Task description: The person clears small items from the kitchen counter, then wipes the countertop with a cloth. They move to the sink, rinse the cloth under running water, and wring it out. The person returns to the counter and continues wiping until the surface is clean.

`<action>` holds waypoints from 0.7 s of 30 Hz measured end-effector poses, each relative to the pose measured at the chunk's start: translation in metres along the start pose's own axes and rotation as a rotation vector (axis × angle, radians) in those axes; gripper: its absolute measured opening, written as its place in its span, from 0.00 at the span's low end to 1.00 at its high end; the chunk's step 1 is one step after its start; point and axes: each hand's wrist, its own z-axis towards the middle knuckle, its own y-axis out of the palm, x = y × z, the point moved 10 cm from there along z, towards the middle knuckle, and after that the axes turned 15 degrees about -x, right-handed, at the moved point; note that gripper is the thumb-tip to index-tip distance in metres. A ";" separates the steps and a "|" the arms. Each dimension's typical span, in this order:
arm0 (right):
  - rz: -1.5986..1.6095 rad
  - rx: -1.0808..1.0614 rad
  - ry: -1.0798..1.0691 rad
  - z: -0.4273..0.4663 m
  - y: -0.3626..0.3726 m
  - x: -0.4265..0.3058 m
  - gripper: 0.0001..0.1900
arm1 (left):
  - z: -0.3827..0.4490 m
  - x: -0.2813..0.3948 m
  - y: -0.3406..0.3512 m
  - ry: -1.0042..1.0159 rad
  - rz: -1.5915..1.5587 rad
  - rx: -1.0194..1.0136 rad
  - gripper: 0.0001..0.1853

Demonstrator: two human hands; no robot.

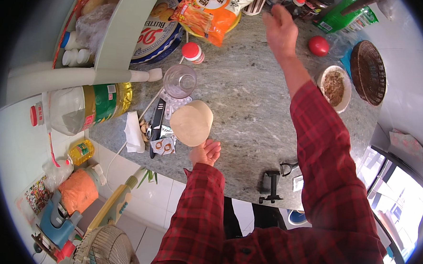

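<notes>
My left hand (206, 152) is palm up at the near edge of a tan cylinder (191, 125), which looks like a coreless paper roll standing on end. The fingers are loosely curled and apart, and nothing shows between them; the roll hides part of the hand. My right hand (281, 31) reaches to the far side of the grey stone countertop (249, 98). It is blurred, and its grip is unclear. Beyond its fingers are a small dark bottle with a red cap (298, 3) and a dark-lidded jar (313, 6). A red tomato (318, 45) lies to its right.
Left of the roll are a clear glass (180, 81), blister packs (175, 103), a black-handled tool (157, 118) and a red-capped bottle (193, 52). Orange noodle packaging (210, 13) lies beyond. A food bowl (335, 87) and a wicker basket (368, 72) stand right; a black stand (271, 185) is nearest me.
</notes>
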 end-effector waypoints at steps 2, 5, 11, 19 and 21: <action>-0.209 -0.083 -0.066 -0.036 0.000 -0.015 0.23 | 0.000 0.001 -0.003 0.008 0.000 0.001 0.25; -0.644 -0.218 -0.307 -0.064 -0.013 -0.024 0.25 | 0.001 0.002 -0.005 0.015 -0.005 -0.001 0.27; -0.970 -0.344 0.271 -0.026 -0.088 0.062 0.23 | 0.006 0.000 -0.007 -0.002 0.029 -0.027 0.36; -0.948 -0.476 0.486 -0.015 -0.099 0.119 0.30 | 0.005 0.002 -0.002 0.017 0.012 -0.023 0.32; -0.949 -0.475 0.495 -0.014 -0.099 0.123 0.32 | 0.006 0.001 -0.004 0.018 0.008 -0.018 0.33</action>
